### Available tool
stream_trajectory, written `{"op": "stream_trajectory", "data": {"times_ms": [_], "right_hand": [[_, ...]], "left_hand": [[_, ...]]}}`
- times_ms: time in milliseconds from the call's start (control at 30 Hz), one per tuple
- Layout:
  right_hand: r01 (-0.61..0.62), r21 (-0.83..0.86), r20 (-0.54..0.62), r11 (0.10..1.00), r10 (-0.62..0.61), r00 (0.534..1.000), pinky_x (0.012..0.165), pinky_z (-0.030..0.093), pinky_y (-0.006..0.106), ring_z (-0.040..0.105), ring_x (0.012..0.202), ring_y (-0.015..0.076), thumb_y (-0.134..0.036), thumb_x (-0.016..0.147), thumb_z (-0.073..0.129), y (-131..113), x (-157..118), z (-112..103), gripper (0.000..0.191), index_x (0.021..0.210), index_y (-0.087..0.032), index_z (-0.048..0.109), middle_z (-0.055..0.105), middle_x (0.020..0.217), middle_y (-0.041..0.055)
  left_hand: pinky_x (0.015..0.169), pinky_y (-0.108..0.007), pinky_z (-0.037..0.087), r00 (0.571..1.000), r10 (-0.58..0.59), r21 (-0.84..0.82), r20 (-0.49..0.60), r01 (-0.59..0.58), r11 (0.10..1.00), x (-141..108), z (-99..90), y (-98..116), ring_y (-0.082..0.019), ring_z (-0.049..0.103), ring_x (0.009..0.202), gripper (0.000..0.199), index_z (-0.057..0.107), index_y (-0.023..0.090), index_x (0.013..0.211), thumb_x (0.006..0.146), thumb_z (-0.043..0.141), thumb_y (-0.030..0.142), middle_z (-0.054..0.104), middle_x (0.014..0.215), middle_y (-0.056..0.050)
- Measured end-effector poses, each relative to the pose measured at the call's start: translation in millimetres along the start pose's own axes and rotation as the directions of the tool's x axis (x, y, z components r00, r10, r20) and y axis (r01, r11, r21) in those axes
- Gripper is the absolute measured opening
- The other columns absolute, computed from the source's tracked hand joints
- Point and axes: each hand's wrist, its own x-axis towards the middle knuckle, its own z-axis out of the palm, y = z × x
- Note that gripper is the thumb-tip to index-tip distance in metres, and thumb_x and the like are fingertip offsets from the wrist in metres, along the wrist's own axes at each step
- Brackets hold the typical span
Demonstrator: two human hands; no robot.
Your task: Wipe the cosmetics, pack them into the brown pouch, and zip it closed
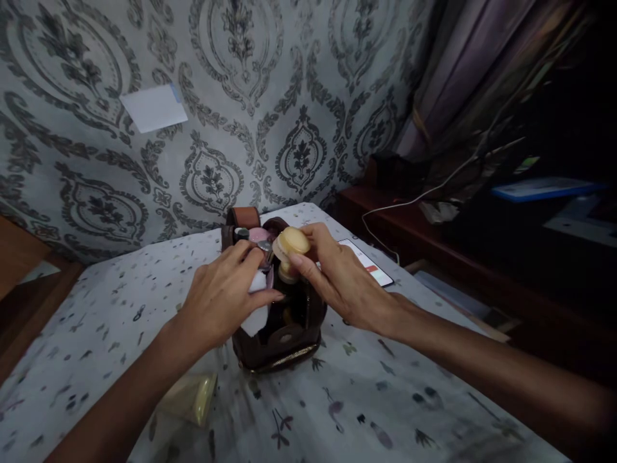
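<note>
A: How does that round yellow-topped container (295,240) handle?
B: Light, stiff, maybe slick, I'd guess. Right hand (347,283) pinches its sides above the open bag (308,335), decent hold. Left hand (222,289)? Can't tell if it's gripping.
A: Room?
B: Rim's close, phone (380,273) lies just right; upward's roomier.

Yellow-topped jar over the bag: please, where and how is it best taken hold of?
The yellow-topped jar is probably best pinched by its round rim from the right, as the right hand does: the rim is wide, and the left hand crowds its left side.
</note>
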Motion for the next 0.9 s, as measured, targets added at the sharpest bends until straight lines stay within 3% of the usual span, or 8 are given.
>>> {"op": "stream_trajectory", "data": {"times_ms": [167, 367, 567, 900], "right_hand": [[0.021, 0.136, 0.019, 0.990, -0.024, 1.000, 0.069, 0.049, 0.033, 0.069, 0.081, 0.0251, -0.048, 0.104, 0.041, -3.9, 1.2, 4.7, 0.028, 0.112, -0.022, 0.045, 0.071, 0.095, 0.0090], [-0.071, 0.348, 0.036, 0.935, 0.062, 0.997, 0.079, 0.051, 0.035, 0.072, 0.090, 0.0237, -0.052, 0.104, 0.041, -0.1, 4.0, 5.8, 0.034, 0.117, -0.021, 0.044, 0.074, 0.099, 0.0092], [-0.046, 0.401, 0.006, 0.915, 0.048, 0.999, 0.082, 0.054, 0.037, 0.073, 0.093, 0.0239, -0.053, 0.103, 0.045, 3.6, 0.8, 7.9, 0.036, 0.118, -0.021, 0.044, 0.075, 0.102, 0.0097], [-0.050, 0.411, 0.019, 0.910, 0.046, 0.999, 0.076, 0.052, 0.035, 0.068, 0.084, 0.0201, -0.057, 0.102, 0.046, 8.9, -8.1, 4.9, 0.037, 0.118, -0.023, 0.045, 0.071, 0.097, 0.0044]], "left_hand": [[0.074, -0.033, 0.053, 1.000, 0.001, -0.007, -0.019, -0.001, 1.000, -0.8, 2.6, -0.4, -0.027, 0.065, 0.115, 0.038, 0.057, 0.022, 0.113, 0.090, 0.071, 0.048, 0.063, 0.126, -0.005], [0.073, -0.033, 0.053, 0.998, -0.026, 0.032, 0.059, 0.024, 0.999, 3.6, -5.0, 6.4, -0.029, 0.067, 0.112, 0.043, 0.055, 0.019, 0.114, 0.091, 0.069, 0.051, 0.065, 0.121, -0.007], [0.072, -0.033, 0.054, 0.998, 0.011, 0.080, 0.066, -0.016, 0.997, 6.6, -7.1, 8.5, -0.030, 0.069, 0.109, 0.049, 0.054, 0.018, 0.117, 0.090, 0.066, 0.058, 0.066, 0.116, -0.009], [0.080, -0.038, 0.056, 0.993, -0.073, 0.124, 0.095, 0.061, 0.990, 3.3, -12.6, 18.3, -0.033, 0.066, 0.114, 0.051, 0.055, 0.017, 0.124, 0.093, 0.063, 0.056, 0.066, 0.120, -0.012]]}}
